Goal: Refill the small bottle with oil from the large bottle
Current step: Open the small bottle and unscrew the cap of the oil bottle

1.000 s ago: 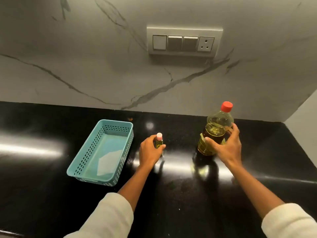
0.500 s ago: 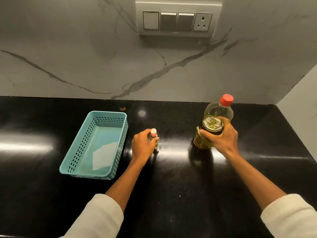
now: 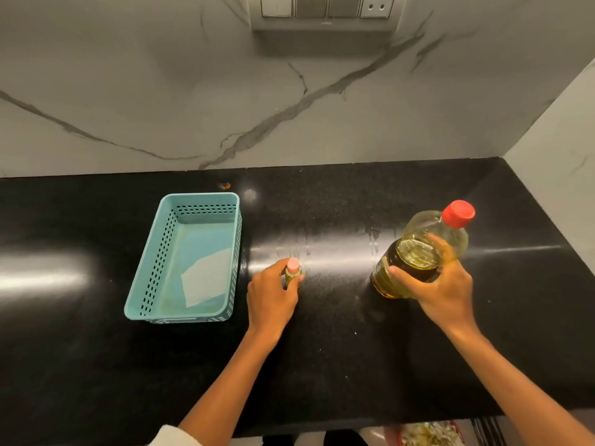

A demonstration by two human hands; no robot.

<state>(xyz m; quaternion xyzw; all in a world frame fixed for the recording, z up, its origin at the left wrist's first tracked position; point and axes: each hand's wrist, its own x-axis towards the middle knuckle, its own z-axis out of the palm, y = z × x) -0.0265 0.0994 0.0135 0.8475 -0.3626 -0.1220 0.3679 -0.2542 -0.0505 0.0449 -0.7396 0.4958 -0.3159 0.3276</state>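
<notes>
A black, glossy countertop (image 3: 322, 365) fills the lower part of the view, and behind it stands a grey marble wall (image 3: 161, 91) with dark veins. At the top edge of the wall a switch panel (image 3: 322, 8) is partly visible.

On the left part of the counter lies a teal plastic basket (image 3: 206, 197) with perforated sides; inside it, on the bottom, is a white piece of paper (image 3: 206, 276).

Just to the right of the basket stands the small bottle (image 3: 293, 275), upright on the counter, with its pink cap (image 3: 293, 264) on. The left hand (image 3: 272, 296) holds it from the near side – the fingers and the thumb are curled around its body.

Well apart, on the right side, is the large bottle (image 3: 415, 249), partly filled with yellow oil and closed with a red cap (image 3: 458, 214). It leans with the cap toward the far right. The right hand (image 3: 441, 291) grips it around the middle, thumb on the left side and fingers over the shoulder. Whether its base touches the counter, I cannot tell.

At the bottom edge a white sleeve (image 3: 170, 437) shows on the left arm.
</notes>
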